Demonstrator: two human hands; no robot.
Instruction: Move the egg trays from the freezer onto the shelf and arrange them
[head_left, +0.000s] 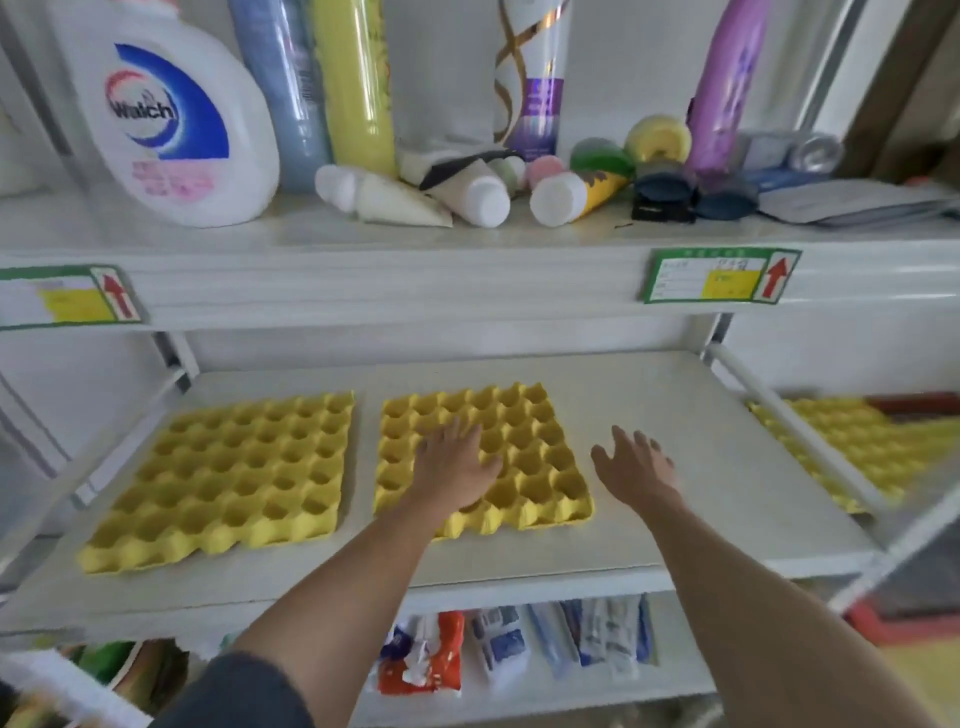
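Both forearms reach in from the near edge toward the middle shelf (649, 415) of a white rack. Left hand (457, 462) lies flat, fingers straight and spread, palm down on the middle egg tray (524, 457), pressing on its left-centre cups. Right hand (636, 462) is just right of that tray, fingers relaxed and apart, holding nothing; whether it touches the shelf surface cannot be determined.

Middle egg tray is yellow, empty of eggs, and sits flat near the shelf centre. Left egg tray (228, 478), also yellow and empty, lies flat just beside it to the left, a narrow gap between the two. A further stack of yellow trays (857, 447) shows at far right, beyond the rack's side rail, well apart from both hands.

Upper shelf (363, 280) carries a white detergent bottle (166, 114) at left, tall blue and yellow bottles (322, 83) beside it, a purple bottle (727, 88) at right, and several tubes (467, 192) lying on their sides. Two green-bordered price labels (722, 275) with red arrows are fixed to its front edge. Lower shelf holds packaged goods (467, 644), upright, in a row.
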